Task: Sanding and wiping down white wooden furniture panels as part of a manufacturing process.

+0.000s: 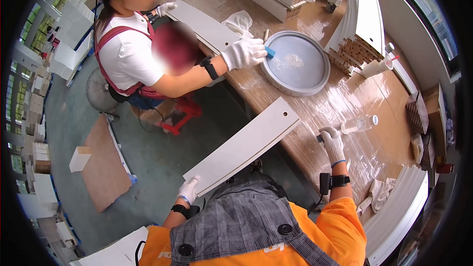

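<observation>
My left hand [188, 190], in a white glove, grips the near end of a long white board [241, 147]. The board slants up and to the right, its far end with a small dark hole lying over the table's edge. My gloved right hand [332, 144] is over the table with its fingers curled at a small dark object [320, 138], too small to name. Beside that hand a clear plastic bottle [359, 124] lies on its side. Farther off, a co-worker's gloved hand [245, 53] holds a blue piece [269, 52] at the rim of a round grey lid-like tray [321, 75] with white material in it.
Film covers the brown table [315, 108]. The co-worker's white board [202, 25] lies along its far left edge. Stacked white boards [367, 19] stand at the back right, more boards [401, 216] at the near right. A red stool [183, 113] is on the floor.
</observation>
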`<state>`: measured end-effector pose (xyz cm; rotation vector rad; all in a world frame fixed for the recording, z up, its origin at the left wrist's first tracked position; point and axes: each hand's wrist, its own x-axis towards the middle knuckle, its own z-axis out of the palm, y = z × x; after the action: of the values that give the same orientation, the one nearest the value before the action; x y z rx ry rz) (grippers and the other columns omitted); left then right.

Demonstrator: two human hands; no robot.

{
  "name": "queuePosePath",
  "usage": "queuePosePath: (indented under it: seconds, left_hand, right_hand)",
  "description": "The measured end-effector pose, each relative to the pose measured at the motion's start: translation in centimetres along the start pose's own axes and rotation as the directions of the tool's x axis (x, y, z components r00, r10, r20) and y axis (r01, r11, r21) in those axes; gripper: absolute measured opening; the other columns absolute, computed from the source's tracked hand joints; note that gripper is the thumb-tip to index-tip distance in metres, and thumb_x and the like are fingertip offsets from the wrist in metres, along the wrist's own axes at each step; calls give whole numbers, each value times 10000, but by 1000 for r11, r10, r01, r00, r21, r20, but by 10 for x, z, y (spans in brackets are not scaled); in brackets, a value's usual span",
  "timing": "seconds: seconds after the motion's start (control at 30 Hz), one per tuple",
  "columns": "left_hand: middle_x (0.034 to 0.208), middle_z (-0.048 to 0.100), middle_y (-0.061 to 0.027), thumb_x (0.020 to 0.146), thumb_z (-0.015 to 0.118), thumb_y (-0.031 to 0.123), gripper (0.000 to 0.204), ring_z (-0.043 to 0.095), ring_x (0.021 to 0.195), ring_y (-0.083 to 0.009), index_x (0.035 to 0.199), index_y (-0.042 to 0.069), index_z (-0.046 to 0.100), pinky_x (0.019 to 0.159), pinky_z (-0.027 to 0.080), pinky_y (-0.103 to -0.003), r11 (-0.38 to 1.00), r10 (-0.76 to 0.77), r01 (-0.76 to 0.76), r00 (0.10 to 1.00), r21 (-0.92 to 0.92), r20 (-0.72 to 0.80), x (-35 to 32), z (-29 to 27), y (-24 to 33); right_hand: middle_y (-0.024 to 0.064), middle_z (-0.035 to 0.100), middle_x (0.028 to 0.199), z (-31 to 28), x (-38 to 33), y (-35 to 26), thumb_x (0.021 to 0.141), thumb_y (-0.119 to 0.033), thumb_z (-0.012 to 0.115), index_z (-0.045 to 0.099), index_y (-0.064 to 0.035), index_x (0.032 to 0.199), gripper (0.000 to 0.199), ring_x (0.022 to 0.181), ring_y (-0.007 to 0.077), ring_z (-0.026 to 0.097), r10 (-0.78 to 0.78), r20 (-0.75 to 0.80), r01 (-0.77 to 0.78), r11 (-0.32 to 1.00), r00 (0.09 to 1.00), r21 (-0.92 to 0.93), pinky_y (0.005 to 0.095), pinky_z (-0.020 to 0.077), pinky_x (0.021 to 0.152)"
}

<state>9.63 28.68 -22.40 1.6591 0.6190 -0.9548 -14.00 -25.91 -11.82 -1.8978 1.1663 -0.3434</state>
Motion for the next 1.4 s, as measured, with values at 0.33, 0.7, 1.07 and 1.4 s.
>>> queuePosePath:
  seconds: [0.33, 0.7, 1.07, 1.4]
  left_hand:
    - [1154, 655, -135, 881, 755, 438, 624, 651, 994, -213, 1252, -32, 578, 776, 553, -350, 994, 38, -41, 999, 105, 30, -2, -4, 5]
    - [1064, 649, -75, 950, 677, 344, 373, 618, 968, -173, 1108, 9, 637, 841, 505, -326, 981, 178, -163, 972, -106, 154, 4, -25, 5]
    - [1275, 580, -62, 961, 582, 15, 385, 572, 1196, -218, 1337, 49, 510, 1094, 445, -438, 938, 213, -72, 892, -340, 399, -8, -47, 15]
    - [1232, 623, -59, 913, 610, -61, 419, 601, 1143, -195, 1313, 43, 540, 1077, 457, -399, 920, 325, -211, 882, -329, 343, -12, -56, 21]
  right_hand:
    - [63, 652, 642, -7, -23, -4, 945, -353, 600, 696, -21, 895, 349, 539, 136, 589, 217, -16, -216, 975, 976, 43, 306, 453, 513]
    - [19, 578, 727, 10, -40, -54, 941, -174, 583, 582, -80, 1342, 412, 593, 103, 557, -242, 146, 192, 938, 959, 290, 272, 416, 498]
    - [-2, 579, 763, 37, -47, -60, 1024, -439, 548, 560, -85, 1339, 474, 596, 67, 504, 89, 427, -433, 301, 900, 849, 205, 392, 468]
    - [10, 583, 774, 52, -79, -29, 1014, -228, 560, 658, -77, 994, 181, 670, 105, 547, 176, 374, -406, 554, 911, 727, 237, 434, 546]
